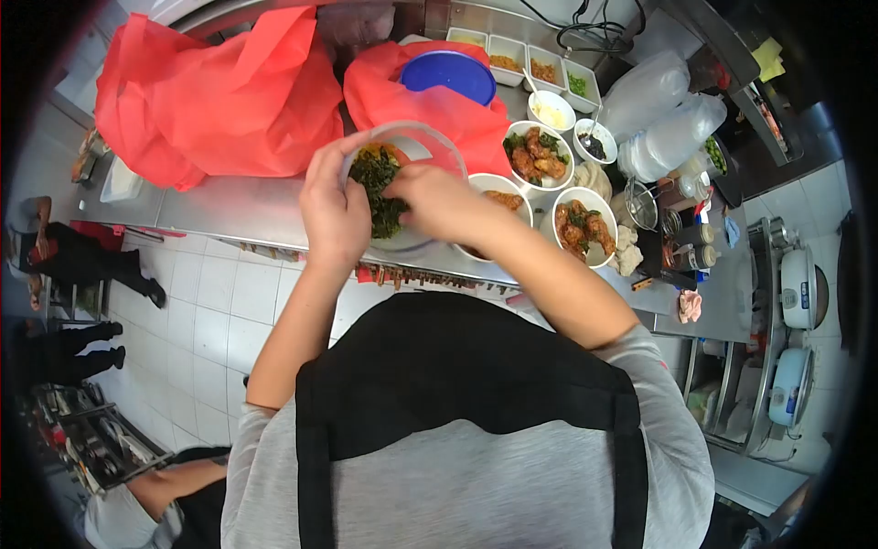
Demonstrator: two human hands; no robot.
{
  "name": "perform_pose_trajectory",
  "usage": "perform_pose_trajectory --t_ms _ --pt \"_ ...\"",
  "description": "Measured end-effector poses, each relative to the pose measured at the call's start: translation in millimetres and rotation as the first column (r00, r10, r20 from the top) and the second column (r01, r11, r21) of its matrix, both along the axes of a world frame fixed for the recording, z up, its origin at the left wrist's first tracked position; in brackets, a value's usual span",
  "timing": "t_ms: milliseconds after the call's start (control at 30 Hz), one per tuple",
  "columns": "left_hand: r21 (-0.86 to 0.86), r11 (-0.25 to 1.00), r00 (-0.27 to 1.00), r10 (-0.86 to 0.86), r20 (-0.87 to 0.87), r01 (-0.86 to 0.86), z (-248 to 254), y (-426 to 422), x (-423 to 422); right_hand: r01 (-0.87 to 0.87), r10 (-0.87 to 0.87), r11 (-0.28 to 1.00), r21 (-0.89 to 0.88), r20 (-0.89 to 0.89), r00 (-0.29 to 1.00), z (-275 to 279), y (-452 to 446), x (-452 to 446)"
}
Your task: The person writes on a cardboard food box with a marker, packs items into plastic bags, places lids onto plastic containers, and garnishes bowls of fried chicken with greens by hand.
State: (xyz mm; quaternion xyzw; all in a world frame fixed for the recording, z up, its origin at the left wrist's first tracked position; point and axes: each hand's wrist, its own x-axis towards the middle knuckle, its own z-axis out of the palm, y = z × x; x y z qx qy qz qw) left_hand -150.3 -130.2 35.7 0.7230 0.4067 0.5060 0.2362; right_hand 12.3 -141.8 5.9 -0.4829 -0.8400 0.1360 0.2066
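My left hand grips the left side of a round clear plastic tub, which is held tilted over the counter's front edge. Dark green chopped leaves lie in the tub, with some orange and yellow bits by the far rim. My right hand reaches into the tub from the right, its fingers closed in the leaves; the fingertips are partly hidden. Just right of this hand stand white bowls of glazed fried pieces, one partly covered by my forearm. Another such bowl sits farther right.
Red cloth bags cover the counter's left part, and a blue lid lies on one. White trays of toppings, a small white bowl and stacked clear containers stand behind. Other people are at left.
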Motion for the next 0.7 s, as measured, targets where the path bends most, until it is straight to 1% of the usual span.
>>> perform_pose_trajectory --t_ms 33,67,167,200,233,267,367,467,533,567,633,667,700 --pt "0.000 1.000 1.000 -0.011 0.002 0.011 0.8 -1.6 0.7 0.081 -0.080 0.997 -0.013 0.069 0.994 -21.6 7.8 -12.9" --pt "0.007 1.000 1.000 -0.022 -0.012 0.022 1.3 -2.0 0.2 0.114 -0.122 0.991 0.070 0.130 0.984 -35.2 13.4 -23.3" --pt "-0.006 0.999 0.999 -0.036 0.011 0.036 -1.1 -3.2 0.3 0.072 -0.071 0.997 0.012 0.345 0.936 -33.9 26.0 -35.4" --pt "0.059 0.998 1.000 -0.008 -0.026 0.009 -3.2 -1.9 -0.4 0.115 -0.109 0.993 -0.008 0.253 0.961 -29.1 24.5 -34.8" --pt "0.030 0.999 1.000 -0.020 0.009 0.020 -3.8 -0.2 -0.1 0.151 -0.144 0.988 -0.035 0.159 0.977 -24.9 20.9 -33.7" --pt "-0.002 1.000 0.999 -0.028 0.041 0.028 -4.6 0.5 -0.5 0.156 -0.158 0.987 0.032 0.080 0.984 -21.8 18.0 -31.5" --pt "-0.064 0.997 0.995 -0.043 0.094 0.049 -7.8 2.9 0.6 0.137 -0.130 0.984 0.117 -0.065 0.989 -8.9 12.5 -25.0" --pt "-0.100 0.992 0.986 -0.059 0.154 0.075 -9.4 13.2 1.3 0.207 -0.157 0.959 0.196 -0.244 0.957 8.9 3.4 -13.3" --pt "-0.141 0.984 0.970 -0.070 0.231 0.105 -14.5 20.8 -2.2 0.228 -0.076 0.911 0.343 -0.403 0.912 32.4 -9.2 10.5" --pt "-0.162 0.979 0.964 -0.077 0.254 0.121 -14.4 23.6 -4.8 0.282 -0.139 0.928 0.245 -0.473 0.870 53.4 -25.7 25.2" --pt "-0.202 0.967 0.950 -0.090 0.300 0.156 -14.4 30.9 -12.8 0.343 -0.242 0.931 0.124 -0.494 0.835 78.1 -56.5 63.2" --pt "-0.217 0.966 0.945 -0.065 0.320 0.141 -21.3 39.1 -19.6 0.390 -0.299 0.919 0.067 -0.528 0.795 88.9 -71.9 81.8" --pt "-0.277 0.953 0.938 -0.019 0.347 0.122 -26.2 47.6 -26.9 0.463 -0.399 0.886 0.010 -0.492 0.774 91.0 -86.5 102.9"
